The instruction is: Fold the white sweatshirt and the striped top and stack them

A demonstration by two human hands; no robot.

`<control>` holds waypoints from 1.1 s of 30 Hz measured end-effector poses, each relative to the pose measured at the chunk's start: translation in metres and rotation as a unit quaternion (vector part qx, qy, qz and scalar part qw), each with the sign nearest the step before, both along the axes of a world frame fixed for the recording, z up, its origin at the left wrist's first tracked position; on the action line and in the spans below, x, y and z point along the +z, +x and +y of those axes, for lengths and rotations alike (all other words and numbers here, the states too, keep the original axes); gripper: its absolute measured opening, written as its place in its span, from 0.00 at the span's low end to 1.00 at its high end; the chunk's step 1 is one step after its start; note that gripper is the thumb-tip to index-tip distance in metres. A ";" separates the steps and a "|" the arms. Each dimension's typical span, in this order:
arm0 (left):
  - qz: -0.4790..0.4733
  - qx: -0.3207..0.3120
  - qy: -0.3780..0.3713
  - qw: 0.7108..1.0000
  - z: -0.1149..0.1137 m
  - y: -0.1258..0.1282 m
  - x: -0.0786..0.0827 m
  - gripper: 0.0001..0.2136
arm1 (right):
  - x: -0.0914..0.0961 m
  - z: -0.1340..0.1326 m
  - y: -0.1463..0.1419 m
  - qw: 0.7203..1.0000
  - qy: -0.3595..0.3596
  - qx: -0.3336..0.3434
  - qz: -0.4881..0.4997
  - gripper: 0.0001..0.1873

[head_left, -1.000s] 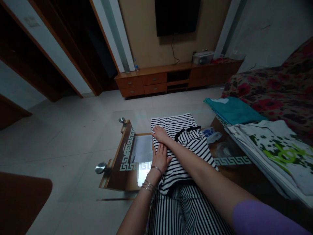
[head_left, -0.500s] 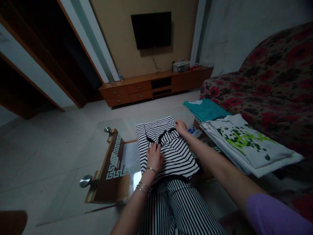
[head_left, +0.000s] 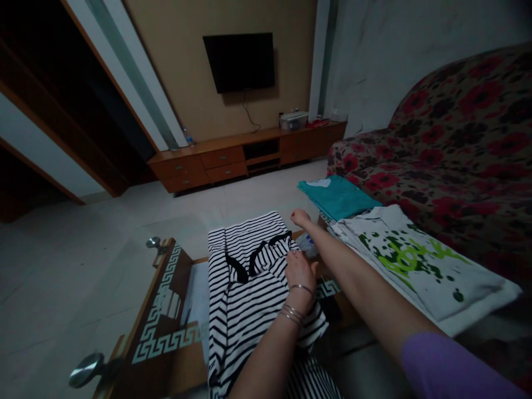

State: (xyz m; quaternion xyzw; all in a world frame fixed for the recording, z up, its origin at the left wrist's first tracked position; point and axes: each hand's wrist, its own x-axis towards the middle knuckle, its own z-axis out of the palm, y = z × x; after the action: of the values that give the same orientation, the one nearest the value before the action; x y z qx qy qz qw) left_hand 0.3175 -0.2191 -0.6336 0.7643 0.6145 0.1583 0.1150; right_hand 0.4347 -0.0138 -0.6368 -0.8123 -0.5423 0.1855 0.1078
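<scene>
A black-and-white striped shirt [head_left: 253, 310] lies on the glass-topped coffee table, its sleeve and edge folded inward, with black trim across the middle. My left hand [head_left: 300, 274], bracelets at the wrist, rests on the shirt's right side with fingers laid flat over the stripes. Just beyond the shirt's far right corner is my right hand [head_left: 300, 218], fingers curled closed, apart from the cloth; nothing shows in it. Striped fabric also hangs at the near edge, partly hidden by my left forearm.
A folded white printed shirt [head_left: 415, 266] and a folded teal garment [head_left: 343, 197] lie at the right. Behind them stands a flowered sofa [head_left: 457, 133]. Ahead are a low wooden TV cabinet [head_left: 224, 160] and a wall television [head_left: 241, 62]. Metal table knobs [head_left: 86, 370] stand at left.
My left hand has moved right, from the shirt's middle to its right side. My right hand has let go of the shirt's edge and closed. The view has shifted.
</scene>
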 end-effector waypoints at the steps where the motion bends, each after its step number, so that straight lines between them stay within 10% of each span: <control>1: 0.005 0.001 -0.003 1.000 0.003 0.003 -0.003 0.20 | -0.001 0.009 -0.005 1.000 0.001 -0.005 0.007 0.18; 6: -0.049 0.009 -0.047 0.998 0.016 0.005 -0.014 0.08 | -0.012 0.043 -0.033 0.999 0.011 -0.036 0.034 0.21; 17: -0.299 0.088 -0.092 0.946 0.027 -0.019 0.000 0.15 | 0.006 0.066 -0.060 0.992 0.069 -0.049 0.093 0.16; 21: -0.455 0.134 -0.110 0.874 0.023 -0.043 0.000 0.07 | 0.023 0.071 -0.083 0.987 0.104 -0.022 0.120 0.18; 26: -0.659 0.226 -0.176 0.695 0.015 -0.069 -0.006 0.08 | 0.030 0.067 -0.137 0.985 0.114 0.010 0.131 0.19; 33: -0.647 0.291 -0.131 0.692 0.003 -0.103 -0.016 0.11 | 0.011 0.045 -0.199 0.990 0.081 0.018 0.113 0.18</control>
State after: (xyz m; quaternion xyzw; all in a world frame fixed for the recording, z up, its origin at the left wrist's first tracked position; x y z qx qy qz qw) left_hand 0.2143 -0.2165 -0.6501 0.2331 0.5939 0.5573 0.5314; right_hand 0.2359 0.0315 -0.6255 -0.7652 -0.5541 0.2334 0.2300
